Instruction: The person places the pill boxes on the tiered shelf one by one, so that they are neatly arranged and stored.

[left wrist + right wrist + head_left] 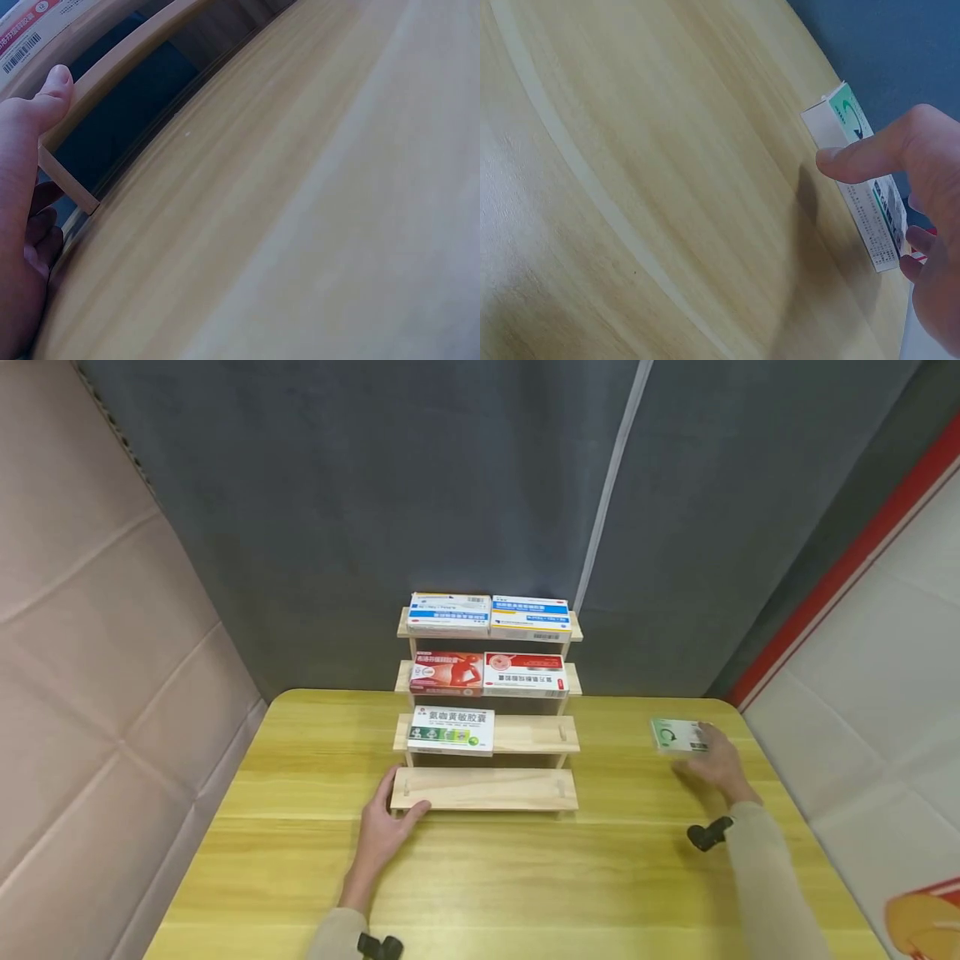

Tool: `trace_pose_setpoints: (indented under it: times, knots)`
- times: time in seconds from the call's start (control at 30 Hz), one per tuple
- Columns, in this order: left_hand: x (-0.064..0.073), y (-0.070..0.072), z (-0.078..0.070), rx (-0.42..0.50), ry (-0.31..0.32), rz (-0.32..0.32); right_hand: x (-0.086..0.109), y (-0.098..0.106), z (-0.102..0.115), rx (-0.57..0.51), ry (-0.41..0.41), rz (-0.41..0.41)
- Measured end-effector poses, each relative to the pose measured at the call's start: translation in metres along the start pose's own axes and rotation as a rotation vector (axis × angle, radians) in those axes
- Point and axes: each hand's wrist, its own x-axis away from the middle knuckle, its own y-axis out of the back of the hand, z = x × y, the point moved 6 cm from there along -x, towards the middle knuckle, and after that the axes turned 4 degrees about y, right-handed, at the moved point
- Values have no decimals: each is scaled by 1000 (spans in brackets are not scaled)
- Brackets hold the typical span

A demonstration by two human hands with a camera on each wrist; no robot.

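Observation:
A stepped wooden display rack (483, 789) stands on the table. My left hand (384, 827) grips the left end of its lowest step, thumb along the front edge; the left wrist view shows the curled fingers (46, 232) beside the rack's leg. Off to the right of the rack, my right hand (718, 763) holds a green-and-white medicine box (677, 735). In the right wrist view the thumb (862, 159) lies across the box's side, and other fingertips show at its far end. A white-and-green medicine box (452, 730) lies on the left of the second step up.
Red and red-and-white medicine boxes (525, 675) fill the third step, two blue-and-white boxes (530, 617) the top one. Behind the wood-grain table (480, 885) hangs a grey curtain (375, 485). Pale padded panels (112, 693) close off the left side; a white, red-edged panel (877, 710) stands at right.

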Motion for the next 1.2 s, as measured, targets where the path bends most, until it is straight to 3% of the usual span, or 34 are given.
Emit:
trace_pose_setpoints:
  times: [0.13,0.37,0.73,0.93,1.2]
  knots:
    - [-3,-2,12,7,21,6,0,-3,-3,46,-2,6]
    - [-11,-5,35,16,-7,2,3,-3,0,112,-9,19]
    - [-11,-2,36,-33,-36,-4,4,-5,3,219,-77,93]
    - [-13,-3,34,-4,-41,-4,3,-7,6,246,-81,155]
    - [-12,-3,36,-39,-49,-10,5,-6,8,200,-99,199]
